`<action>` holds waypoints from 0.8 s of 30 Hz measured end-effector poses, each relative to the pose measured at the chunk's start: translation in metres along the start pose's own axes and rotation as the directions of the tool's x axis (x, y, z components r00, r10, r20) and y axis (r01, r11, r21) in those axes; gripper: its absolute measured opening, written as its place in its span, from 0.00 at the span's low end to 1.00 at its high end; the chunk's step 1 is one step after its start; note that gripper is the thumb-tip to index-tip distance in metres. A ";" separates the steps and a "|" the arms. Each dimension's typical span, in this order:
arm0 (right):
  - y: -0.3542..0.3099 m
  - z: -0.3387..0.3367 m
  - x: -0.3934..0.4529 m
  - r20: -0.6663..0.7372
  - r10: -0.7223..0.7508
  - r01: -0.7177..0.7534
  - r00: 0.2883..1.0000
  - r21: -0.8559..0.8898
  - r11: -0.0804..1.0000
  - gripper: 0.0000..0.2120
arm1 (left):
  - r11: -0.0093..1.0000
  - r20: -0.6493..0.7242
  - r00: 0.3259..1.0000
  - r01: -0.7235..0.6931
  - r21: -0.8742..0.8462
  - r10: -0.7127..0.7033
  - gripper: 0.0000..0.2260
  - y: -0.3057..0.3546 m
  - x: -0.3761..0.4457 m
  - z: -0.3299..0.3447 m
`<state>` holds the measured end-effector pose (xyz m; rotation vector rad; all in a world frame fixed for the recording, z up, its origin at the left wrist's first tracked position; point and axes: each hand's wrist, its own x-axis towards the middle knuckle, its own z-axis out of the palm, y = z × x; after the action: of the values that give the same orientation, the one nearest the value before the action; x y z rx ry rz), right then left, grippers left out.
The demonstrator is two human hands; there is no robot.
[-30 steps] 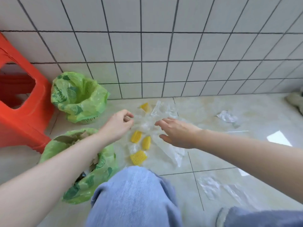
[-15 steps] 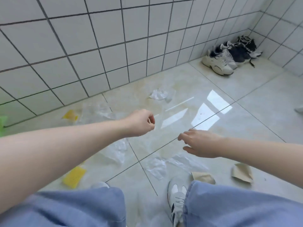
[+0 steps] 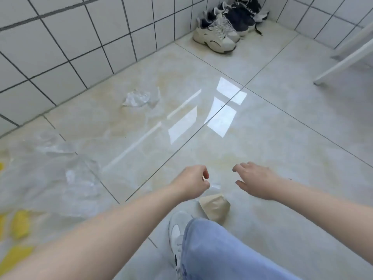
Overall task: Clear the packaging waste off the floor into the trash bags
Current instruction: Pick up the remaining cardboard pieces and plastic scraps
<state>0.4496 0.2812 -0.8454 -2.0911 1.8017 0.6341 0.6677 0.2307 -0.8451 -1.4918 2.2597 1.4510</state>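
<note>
Left hand curled, right hand loosely spread

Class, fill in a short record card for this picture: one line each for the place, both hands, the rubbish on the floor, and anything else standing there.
Place: glossy tiled floor beside a white tiled wall
Left hand: fingers curled, pinching a bit of clear plastic
Right hand: fingers spread and relaxed, holding nothing
Rubbish: brown paper scrap below the hands; crumpled clear wrap near the wall; clear film and yellow pieces far left
Other: sneakers in the corner
Trash bags: not in view
</note>
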 end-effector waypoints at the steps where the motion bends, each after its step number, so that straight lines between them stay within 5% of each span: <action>1: 0.005 0.011 0.002 0.008 0.046 -0.046 0.999 -0.017 0.999 0.19 | 1.000 0.042 0.999 -0.005 0.022 0.004 0.14 -0.003 0.005 0.010; 5: 0.021 0.042 0.017 0.059 0.204 -0.197 0.977 -0.104 0.975 0.19 | 0.989 0.141 0.990 -0.036 0.141 0.016 0.25 -0.017 0.023 0.041; 13: 0.037 0.085 0.038 0.180 0.402 -0.413 0.898 0.023 0.911 0.35 | 0.858 0.287 0.948 -0.258 0.445 0.136 0.31 -0.023 0.045 0.095; 24: 0.036 0.107 0.051 0.036 0.207 -0.200 0.978 -0.134 0.971 0.23 | 0.639 0.293 0.911 -0.413 0.649 0.291 0.20 -0.039 0.059 0.123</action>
<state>0.4060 0.2854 -0.9615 -1.9644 2.0128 0.8703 0.6153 0.2763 -0.9685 -0.6855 2.6333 0.5491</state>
